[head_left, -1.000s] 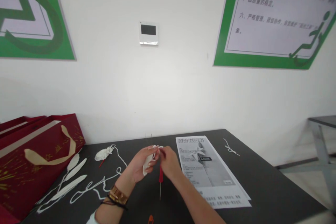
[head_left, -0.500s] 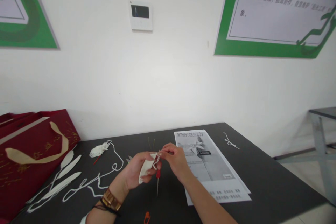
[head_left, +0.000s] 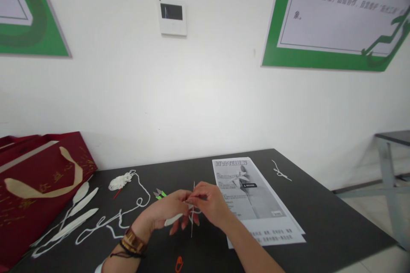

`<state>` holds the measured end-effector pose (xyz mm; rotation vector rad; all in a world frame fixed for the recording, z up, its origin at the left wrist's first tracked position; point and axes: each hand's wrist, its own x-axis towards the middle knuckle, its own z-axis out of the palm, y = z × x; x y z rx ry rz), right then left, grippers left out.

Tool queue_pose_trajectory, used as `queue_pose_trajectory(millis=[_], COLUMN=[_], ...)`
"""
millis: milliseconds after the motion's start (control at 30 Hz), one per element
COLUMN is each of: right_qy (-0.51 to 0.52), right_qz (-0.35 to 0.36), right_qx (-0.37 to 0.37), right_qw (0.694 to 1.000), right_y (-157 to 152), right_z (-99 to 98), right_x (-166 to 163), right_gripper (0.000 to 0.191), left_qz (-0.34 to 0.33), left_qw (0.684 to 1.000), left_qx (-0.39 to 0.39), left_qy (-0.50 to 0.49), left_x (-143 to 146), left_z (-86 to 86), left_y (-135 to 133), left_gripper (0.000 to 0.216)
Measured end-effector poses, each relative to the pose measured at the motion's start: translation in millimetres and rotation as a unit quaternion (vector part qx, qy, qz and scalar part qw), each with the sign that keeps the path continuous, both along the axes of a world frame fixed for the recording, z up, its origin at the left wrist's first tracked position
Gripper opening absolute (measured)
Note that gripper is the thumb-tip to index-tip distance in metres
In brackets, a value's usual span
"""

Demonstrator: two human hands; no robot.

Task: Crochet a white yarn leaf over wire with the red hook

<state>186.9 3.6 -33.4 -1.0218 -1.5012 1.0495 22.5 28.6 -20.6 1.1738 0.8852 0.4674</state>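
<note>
My left hand is closed round a small white crocheted petal, whose end sticks out below the fingers. My right hand meets it, its thumb and fingers pinched on a slim crochet hook. The hook's thin ends show above and below the hands; its red grip is hidden behind the fingers. A bit of white yarn loops between the two hands, partly covered. Green-handled thread snips lie just beyond my left hand. An orange stitch marker rests near the table's front edge.
On the left are finished white petals with long tails, a white yarn ball, a red stick and a red gift bag. Printed sheets and a yarn scrap lie right on the black table.
My right hand has come down and closer to the left, and the hook's red grip has gone from sight. The petal has turned in my left hand, and the snips' green handles now show.
</note>
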Motion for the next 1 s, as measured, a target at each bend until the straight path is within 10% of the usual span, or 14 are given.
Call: queue_pose_trajectory(millis=[433, 1000], right_qy=[0.184, 0.272], right_qz=[-0.071, -0.115], right_qx=[-0.179, -0.124], right_qw=[0.964, 0.947], right_y=[7, -4], right_z=[-13.2, -10.5], right_x=[-11, -33], right_gripper=[0.033, 0.028], left_qz=[0.363, 0.3], left_qw=[0.902, 0.908], left_qx=[0.168, 0.134], left_qy=[-0.162, -0.259], left_x=[23, 41], left_z=[-9.1, 0.7], left_y=[7, -12], left_gripper=[0.029, 0.04])
